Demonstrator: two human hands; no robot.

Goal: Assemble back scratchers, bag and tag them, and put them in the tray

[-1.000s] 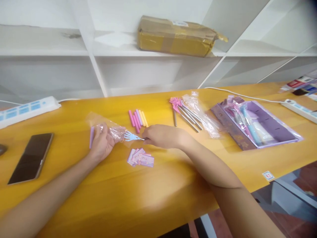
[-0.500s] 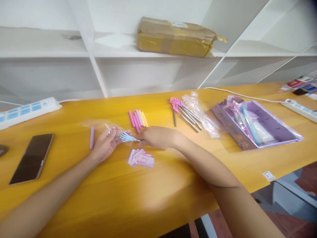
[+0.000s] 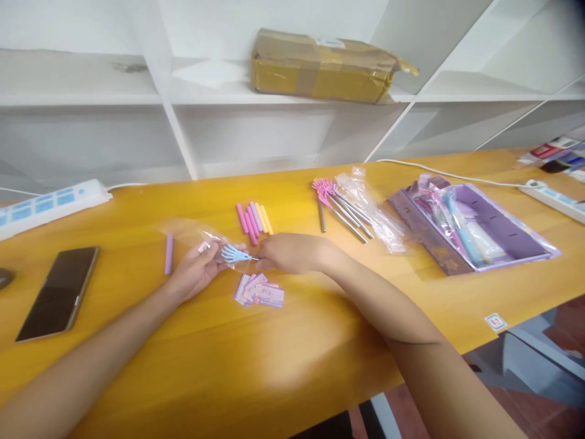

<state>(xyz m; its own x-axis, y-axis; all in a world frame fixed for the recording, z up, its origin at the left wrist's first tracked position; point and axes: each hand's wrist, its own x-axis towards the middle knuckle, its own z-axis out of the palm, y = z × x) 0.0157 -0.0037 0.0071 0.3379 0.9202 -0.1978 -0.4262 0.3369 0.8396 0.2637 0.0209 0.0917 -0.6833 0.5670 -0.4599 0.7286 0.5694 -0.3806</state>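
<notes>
Now the left hand (image 3: 194,268) is pinching a clear bag (image 3: 188,229) and the right hand (image 3: 286,251) is holding the thin metal stem (image 3: 254,258) of a blue claw (image 3: 235,253), maybe so that neither one is slipping about. The blue claw is sitting between the two hands, near the little cards (image 3: 259,291), with its prongs (image 3: 228,251) pointing left and seemingly lying inside the shiny bag. It is looking light blue, like a tiny open hand with its prongs spreading out, and most of its stem is hiding behind the right hand
</notes>
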